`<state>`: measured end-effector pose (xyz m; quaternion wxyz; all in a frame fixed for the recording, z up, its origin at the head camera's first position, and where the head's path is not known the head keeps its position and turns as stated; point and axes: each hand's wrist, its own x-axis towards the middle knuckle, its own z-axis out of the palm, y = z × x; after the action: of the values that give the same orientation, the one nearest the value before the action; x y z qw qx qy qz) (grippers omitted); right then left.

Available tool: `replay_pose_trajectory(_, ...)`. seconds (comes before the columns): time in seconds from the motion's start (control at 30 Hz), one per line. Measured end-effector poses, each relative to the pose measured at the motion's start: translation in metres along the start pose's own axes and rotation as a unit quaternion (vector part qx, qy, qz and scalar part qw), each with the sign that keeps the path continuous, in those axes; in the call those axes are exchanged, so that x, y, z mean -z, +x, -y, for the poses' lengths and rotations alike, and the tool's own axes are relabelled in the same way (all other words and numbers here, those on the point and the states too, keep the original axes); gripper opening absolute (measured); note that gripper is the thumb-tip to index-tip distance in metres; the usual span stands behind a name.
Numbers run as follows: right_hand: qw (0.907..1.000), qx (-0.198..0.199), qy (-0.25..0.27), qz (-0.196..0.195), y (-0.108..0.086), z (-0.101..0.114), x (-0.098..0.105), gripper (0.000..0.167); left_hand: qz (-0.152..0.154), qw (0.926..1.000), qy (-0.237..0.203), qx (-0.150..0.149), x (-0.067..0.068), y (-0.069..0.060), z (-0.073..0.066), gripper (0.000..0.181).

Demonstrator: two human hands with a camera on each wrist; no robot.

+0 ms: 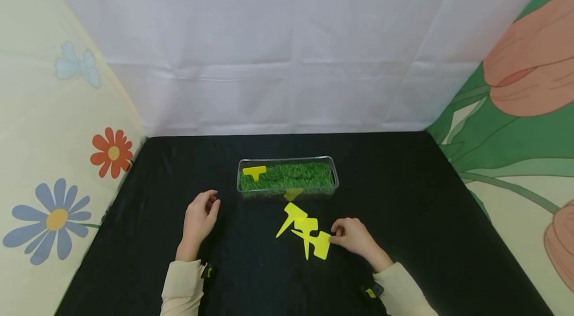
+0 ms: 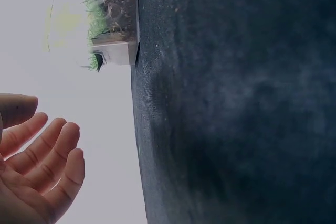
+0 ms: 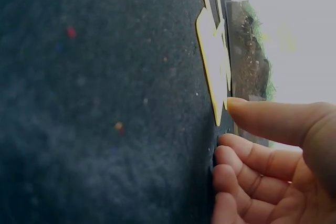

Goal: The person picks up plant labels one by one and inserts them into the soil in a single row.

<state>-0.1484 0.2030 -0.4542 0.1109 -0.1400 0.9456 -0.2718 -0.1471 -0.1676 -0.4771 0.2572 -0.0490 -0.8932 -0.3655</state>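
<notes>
Three yellow T-shaped plant labels lie overlapping on the black cloth: an upper one (image 1: pixel 295 211), a middle one (image 1: pixel 307 225) and a right one (image 1: pixel 321 245). My right hand (image 1: pixel 356 237) is at the right label's edge, thumb and fingers apart and loosely bent; contact is uncertain. In the right wrist view, the labels (image 3: pixel 211 61) lie flat just beyond the thumb tip. Behind them sits a clear tray (image 1: pixel 333 176) of green grass (image 1: pixel 296 176), with one yellow label (image 1: pixel 254 171) upright at its left. My left hand (image 1: pixel 199 219) hovers left of the tray, holding nothing, fingers relaxed.
Black cloth (image 1: pixel 251 276) covers the table. A white sheet (image 1: pixel 291 57) hangs behind it, with flower-printed cloth (image 1: pixel 56 219) on the left and another (image 1: pixel 515 156) on the right. A yellow patch (image 1: pixel 293 194) shows at the tray's front wall, perhaps a reflection.
</notes>
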Motion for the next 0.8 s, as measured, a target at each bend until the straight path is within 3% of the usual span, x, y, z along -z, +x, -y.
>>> replay_pose_trajectory(0.33, 0.9992, -0.028, -0.029, -0.002, 0.0014, 0.0048, -0.0070, 0.017, 0.007, 1.0000, 0.004, 0.005, 0.0003, -0.0006, -0.0012, 0.020)
replay_pose_trajectory(0.8, 0.9989, -0.020, -0.042, -0.007, 0.0005, 0.0103, -0.0083, 0.018, 0.002, 1.0000, 0.009, -0.001, 0.0003, 0.0004, -0.0004, 0.020)
